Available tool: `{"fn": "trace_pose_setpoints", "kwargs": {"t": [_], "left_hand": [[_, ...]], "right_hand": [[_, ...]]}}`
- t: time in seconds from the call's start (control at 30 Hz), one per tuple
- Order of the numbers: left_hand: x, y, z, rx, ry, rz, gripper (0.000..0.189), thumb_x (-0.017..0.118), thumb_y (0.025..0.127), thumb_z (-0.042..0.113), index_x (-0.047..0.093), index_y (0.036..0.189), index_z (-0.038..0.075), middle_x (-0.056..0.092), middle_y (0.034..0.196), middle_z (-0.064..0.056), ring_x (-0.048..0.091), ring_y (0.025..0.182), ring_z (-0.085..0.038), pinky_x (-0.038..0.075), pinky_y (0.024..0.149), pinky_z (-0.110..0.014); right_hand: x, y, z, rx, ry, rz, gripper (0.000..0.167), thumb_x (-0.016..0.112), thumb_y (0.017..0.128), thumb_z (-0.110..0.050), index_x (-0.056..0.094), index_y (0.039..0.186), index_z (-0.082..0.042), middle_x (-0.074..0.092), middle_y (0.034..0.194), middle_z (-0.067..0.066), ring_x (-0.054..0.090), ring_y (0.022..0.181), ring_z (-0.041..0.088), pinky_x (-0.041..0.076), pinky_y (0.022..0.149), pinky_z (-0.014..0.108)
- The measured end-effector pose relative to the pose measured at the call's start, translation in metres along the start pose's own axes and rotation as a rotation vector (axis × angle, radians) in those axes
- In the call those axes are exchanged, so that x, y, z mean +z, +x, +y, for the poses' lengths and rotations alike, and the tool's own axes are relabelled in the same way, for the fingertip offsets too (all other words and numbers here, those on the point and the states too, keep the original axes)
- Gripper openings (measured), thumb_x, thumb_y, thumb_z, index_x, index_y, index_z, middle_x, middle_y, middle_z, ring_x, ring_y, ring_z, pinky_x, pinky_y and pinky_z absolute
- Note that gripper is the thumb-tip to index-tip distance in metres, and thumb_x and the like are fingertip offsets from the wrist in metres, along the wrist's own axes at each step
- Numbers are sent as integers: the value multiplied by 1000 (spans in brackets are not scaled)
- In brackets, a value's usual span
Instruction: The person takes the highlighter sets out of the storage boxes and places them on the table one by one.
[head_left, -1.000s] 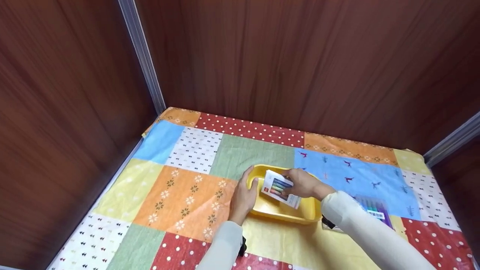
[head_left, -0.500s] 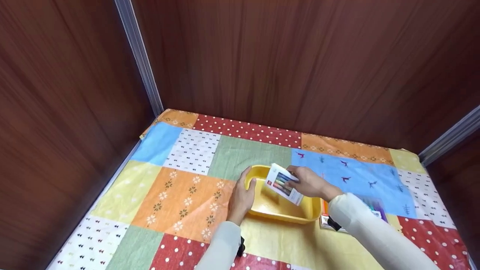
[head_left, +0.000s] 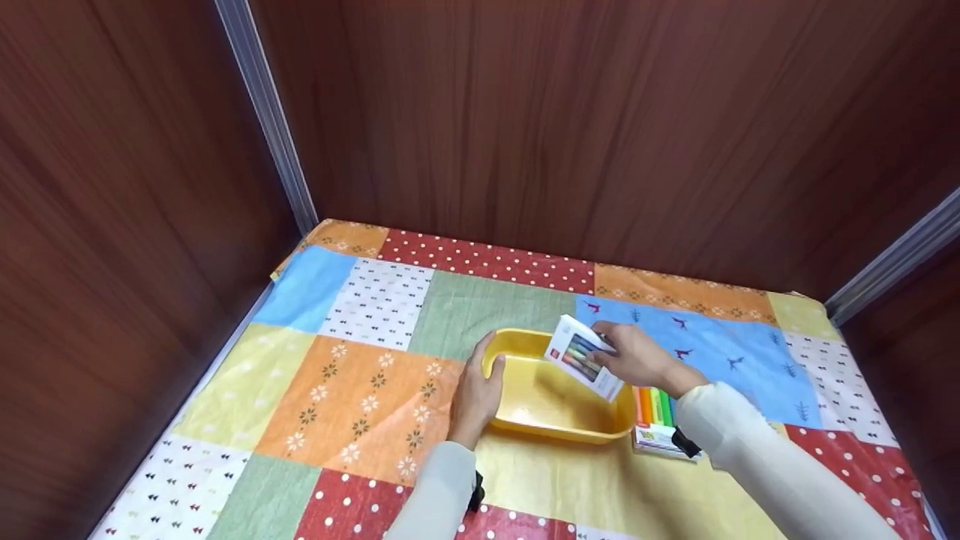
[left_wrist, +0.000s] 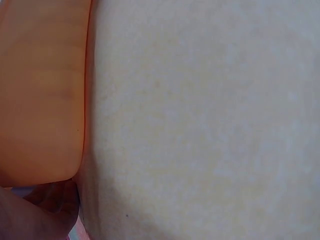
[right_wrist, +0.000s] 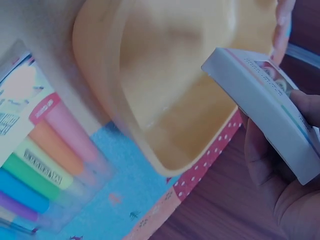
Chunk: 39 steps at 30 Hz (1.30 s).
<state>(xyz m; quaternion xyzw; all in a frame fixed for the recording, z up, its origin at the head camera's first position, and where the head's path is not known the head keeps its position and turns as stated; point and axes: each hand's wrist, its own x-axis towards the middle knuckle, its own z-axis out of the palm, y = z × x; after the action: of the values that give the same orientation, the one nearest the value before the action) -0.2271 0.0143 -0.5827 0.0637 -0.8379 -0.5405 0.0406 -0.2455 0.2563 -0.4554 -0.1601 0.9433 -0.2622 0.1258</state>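
My left hand (head_left: 476,394) grips the left end of an empty yellow plastic tub (head_left: 525,390), thumb inside the rim and fingers along the outer wall. In the left wrist view, part of that hand (left_wrist: 47,212) shows at the tub's corner (left_wrist: 42,100). Above the tub's right side, my right hand (head_left: 637,356) holds a small white box (head_left: 583,358) tilted in the air. Several coloured sticks show through the box's window. Seen from the right wrist, the thumb lies on the box's (right_wrist: 260,110) windowed face, with fingers behind.
Right of the tub lies a clear pack of highlighters (right_wrist: 50,160), partly covered by my right sleeve (head_left: 750,435) in the head view. A patchwork cloth (head_left: 375,397) covers the table. Brown wood-look panels (head_left: 450,135) stand behind and at the sides.
My right hand has moved the white box rightward and slightly up over the tub. More of the highlighters shows past the sleeve. The left hand keeps its grip on the tub.
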Motion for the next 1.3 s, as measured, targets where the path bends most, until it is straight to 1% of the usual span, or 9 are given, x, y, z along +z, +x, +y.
{"fn": "trace_pose_setpoints", "kwargs": {"t": [0.2,0.4,0.57,0.73,0.87,1.0,1.17,1.23,1.3], "left_hand": [[-1,0,-1,10,-12,-12,48,50,105,38,39,152,44,48,157,-3,53,137,-36,49,98,-56],[-2,1,-1,7,-11,-17,48,49,105,38,38,152,44,47,158,-3,53,137,-37,49,98,-56],[-2,1,0,10,-15,-13,48,49,105,39,39,152,43,46,158,-2,53,137,-36,49,100,-57],[-3,1,0,11,-22,-20,49,49,106,39,38,153,40,43,160,0,51,139,-35,48,102,-57],[-3,1,-1,19,-28,-17,49,49,106,37,39,154,36,44,160,-1,49,141,-36,47,104,-58],[-3,0,-2,14,-25,-15,49,50,106,36,39,153,38,44,160,-2,49,141,-36,46,105,-58],[-3,-2,-1,20,-28,-32,48,49,106,36,39,153,39,45,159,-4,52,138,-38,50,98,-57],[-3,-2,0,25,-28,-37,48,48,107,35,38,153,40,45,159,-4,53,136,-38,51,94,-56],[-2,-3,0,30,-24,-37,48,48,107,35,38,153,40,46,159,-5,53,135,-39,51,93,-56]], "right_hand": [[-14,-6,6,49,16,8,29,62,99,-16,61,125,-4,71,110,15,66,89,22,61,83,42],[-23,-13,14,30,11,57,22,63,98,-16,63,117,-5,71,103,13,64,81,20,57,73,33],[-28,-20,22,35,44,89,21,62,99,-17,63,117,-6,73,102,13,65,80,19,58,73,32],[-34,-26,30,83,83,91,24,60,100,-18,62,120,-6,73,106,14,67,82,20,61,74,33],[-37,-31,36,138,94,93,26,61,100,-20,61,122,-7,71,109,15,66,84,22,61,75,33],[-38,-38,42,153,104,112,25,61,100,-21,61,120,-6,71,107,15,66,81,21,61,71,31],[-40,-47,50,163,128,135,26,61,101,-21,60,121,-5,72,104,17,68,75,20,60,64,31],[-41,-50,53,177,141,141,28,61,101,-22,60,123,-5,73,104,17,69,75,20,61,64,31],[-43,-53,56,199,143,145,33,61,101,-24,58,128,-5,72,108,17,69,78,20,62,69,32]]}}
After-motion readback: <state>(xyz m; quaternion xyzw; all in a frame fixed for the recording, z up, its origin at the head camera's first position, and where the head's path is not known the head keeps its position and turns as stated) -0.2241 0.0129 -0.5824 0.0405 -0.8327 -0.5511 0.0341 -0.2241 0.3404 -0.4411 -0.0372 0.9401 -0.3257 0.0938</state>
